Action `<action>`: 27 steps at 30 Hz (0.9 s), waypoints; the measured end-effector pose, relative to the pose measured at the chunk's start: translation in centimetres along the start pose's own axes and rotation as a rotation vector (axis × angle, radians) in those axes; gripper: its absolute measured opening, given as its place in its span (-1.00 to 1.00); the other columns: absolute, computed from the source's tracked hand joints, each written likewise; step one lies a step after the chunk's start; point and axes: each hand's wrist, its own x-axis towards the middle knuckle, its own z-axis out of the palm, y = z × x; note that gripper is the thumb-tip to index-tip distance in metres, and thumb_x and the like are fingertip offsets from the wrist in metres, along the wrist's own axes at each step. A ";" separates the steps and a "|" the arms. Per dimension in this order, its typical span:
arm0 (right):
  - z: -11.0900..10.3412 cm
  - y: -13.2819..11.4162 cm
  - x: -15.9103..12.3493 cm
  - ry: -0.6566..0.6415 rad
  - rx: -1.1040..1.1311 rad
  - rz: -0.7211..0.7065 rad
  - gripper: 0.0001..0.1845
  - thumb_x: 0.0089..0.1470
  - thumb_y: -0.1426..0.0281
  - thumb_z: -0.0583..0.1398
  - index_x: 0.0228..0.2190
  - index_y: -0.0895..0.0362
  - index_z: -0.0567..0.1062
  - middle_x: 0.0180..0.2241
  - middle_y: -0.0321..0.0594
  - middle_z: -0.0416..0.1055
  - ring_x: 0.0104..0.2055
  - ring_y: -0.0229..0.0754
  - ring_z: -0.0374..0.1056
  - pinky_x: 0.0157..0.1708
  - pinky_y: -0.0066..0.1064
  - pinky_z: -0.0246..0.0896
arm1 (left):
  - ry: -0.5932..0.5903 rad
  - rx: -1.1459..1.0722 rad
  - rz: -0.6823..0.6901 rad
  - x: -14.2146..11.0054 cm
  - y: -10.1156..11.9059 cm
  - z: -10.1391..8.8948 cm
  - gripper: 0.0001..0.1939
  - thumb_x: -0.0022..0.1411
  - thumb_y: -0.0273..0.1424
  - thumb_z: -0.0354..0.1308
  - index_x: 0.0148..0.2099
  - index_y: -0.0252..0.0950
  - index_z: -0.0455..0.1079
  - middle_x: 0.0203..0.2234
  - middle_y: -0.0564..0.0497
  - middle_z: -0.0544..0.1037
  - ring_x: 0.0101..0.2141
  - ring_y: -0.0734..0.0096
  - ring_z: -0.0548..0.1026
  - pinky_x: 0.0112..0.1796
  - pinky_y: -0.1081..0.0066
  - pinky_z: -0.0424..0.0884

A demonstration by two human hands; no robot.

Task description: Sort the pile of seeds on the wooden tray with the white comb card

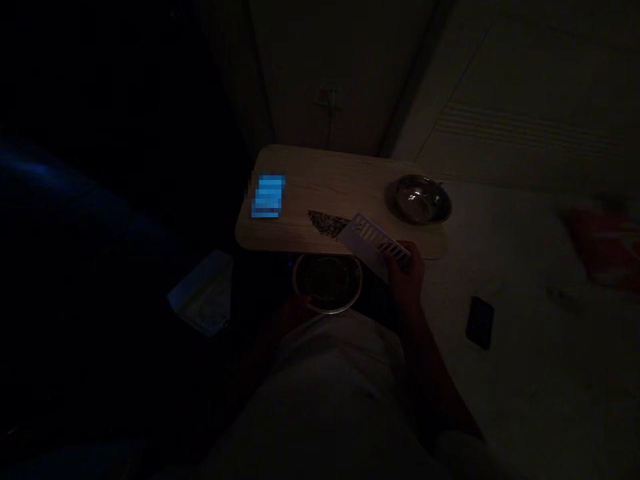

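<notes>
Had right hand [409, 272] closed round slotted plastic piece [357, 249], edge by dark bits [324, 223] on small table [340, 180]. Had left hand [299, 304] at bowl [330, 311]; couldn't tell how open, too dark. Looked like gathering stage tbh, called for low, steady edge.

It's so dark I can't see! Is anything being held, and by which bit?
Yes: the right hand holds a pale slotted piece by its right end. The left hand is at the nearer bowl; too dark to tell if it grips.
</notes>
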 end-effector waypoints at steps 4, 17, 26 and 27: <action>-0.1 0.3 0.1 0.009 0.007 -0.010 -0.81 0.07 0.29 0.26 -0.28 0.09 0.42 -0.36 -0.30 0.46 -0.36 -0.25 0.33 -0.29 -0.42 0.23 | -0.043 -0.015 0.024 -0.4 0.2 0.4 -0.77 -0.05 -0.32 0.41 -0.29 -0.26 0.56 -0.24 -0.11 0.69 0.07 -0.16 0.50 0.11 0.06 0.37; -0.1 -0.1 0.0 -0.101 0.007 -0.031 -0.84 0.10 0.28 0.25 -0.30 0.08 0.43 -0.36 -0.29 0.48 -0.36 -0.24 0.35 -0.33 -0.43 0.23 | -0.011 0.000 0.075 -0.8 -0.6 -0.7 -0.69 -0.01 -0.31 0.40 -0.16 -0.22 0.56 -0.17 -0.09 0.69 0.12 -0.12 0.47 0.15 0.06 0.33; -0.2 -0.5 0.0 -0.201 0.017 0.013 -0.82 0.07 0.27 0.27 -0.30 0.07 0.44 -0.42 -0.35 0.40 -0.42 -0.26 0.26 -0.40 -0.45 0.16 | -0.039 0.026 0.061 -0.5 0.1 0.2 -0.75 -0.04 -0.30 0.39 -0.26 -0.26 0.56 -0.31 -0.11 0.69 0.01 -0.14 0.55 0.11 0.02 0.36; -0.4 -0.6 0.0 -0.219 0.026 0.023 -0.82 0.06 0.27 0.29 -0.31 0.07 0.44 -0.44 -0.36 0.39 -0.42 -0.26 0.25 -0.41 -0.45 0.15 | -0.029 0.029 0.059 -0.4 0.1 0.2 -0.75 -0.04 -0.31 0.39 -0.27 -0.26 0.56 -0.31 -0.11 0.69 0.02 -0.13 0.55 0.11 0.02 0.35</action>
